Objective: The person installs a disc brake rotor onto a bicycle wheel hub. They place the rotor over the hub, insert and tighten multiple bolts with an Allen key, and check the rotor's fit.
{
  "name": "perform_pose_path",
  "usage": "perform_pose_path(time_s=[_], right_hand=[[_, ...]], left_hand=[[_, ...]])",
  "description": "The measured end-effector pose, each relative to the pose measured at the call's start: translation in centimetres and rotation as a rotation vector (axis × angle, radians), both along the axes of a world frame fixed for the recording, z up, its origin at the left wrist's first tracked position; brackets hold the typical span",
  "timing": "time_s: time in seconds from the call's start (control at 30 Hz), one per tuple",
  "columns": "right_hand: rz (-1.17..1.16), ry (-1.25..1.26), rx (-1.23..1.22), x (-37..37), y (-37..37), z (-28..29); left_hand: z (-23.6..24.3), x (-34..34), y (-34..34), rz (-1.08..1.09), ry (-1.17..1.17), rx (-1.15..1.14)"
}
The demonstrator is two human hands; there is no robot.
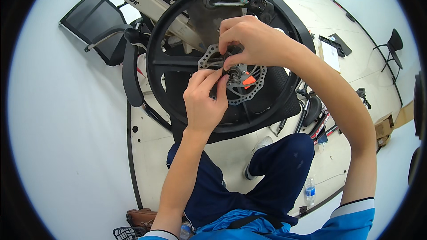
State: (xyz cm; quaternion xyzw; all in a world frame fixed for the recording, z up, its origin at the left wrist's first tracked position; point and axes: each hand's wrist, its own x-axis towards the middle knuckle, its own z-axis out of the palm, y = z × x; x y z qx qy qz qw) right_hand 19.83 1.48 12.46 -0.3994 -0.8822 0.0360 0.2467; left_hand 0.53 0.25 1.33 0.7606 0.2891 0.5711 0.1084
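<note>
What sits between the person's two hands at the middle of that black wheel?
In the head view, the wheel's hub sits between the left hand and right hand, ringed by the silver brake disc; both hands' fingertips touch it.

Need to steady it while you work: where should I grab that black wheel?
Grip the black wheel by its rim on the upper left, coming from the left. Both hands crowd the brake disc at the hub; that arc is bare.

Left hand (204,100) and right hand (249,42) raised together, fingertips pinched close.
</note>
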Motion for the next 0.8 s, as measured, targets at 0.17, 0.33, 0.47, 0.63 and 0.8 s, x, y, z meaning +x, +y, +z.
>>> perform_pose_path(time_s=[0.17, 0.33, 0.47, 0.63, 0.8], right_hand=[[-0.05, 0.009, 0.216, 2.0, -1.2, -1.4], [-0.106, 0.1, 0.35, 3.0, -2.7, -3.5], [-0.126, 0.084, 0.47, 3.1, -3.2, -4.9], [-0.278, 0.005, 0.4, 4.1, -6.0, -8.5], [-0.31, 0.173, 0.489, 2.8, -5.9, -8.5]], left_hand=[[-0.3, 0.0, -0.1, 0.001, 0.053, -0.01], [-0.3, -0.1, 0.2, 0.001, 0.104, 0.074], [-0.2, -0.3, 0.1, 0.001, 0.135, 0.058], [0.1, -0.5, 0.4, -0.024, 0.164, 0.061], [0.1, -0.8, 0.8, -0.065, 0.14, 0.025]])
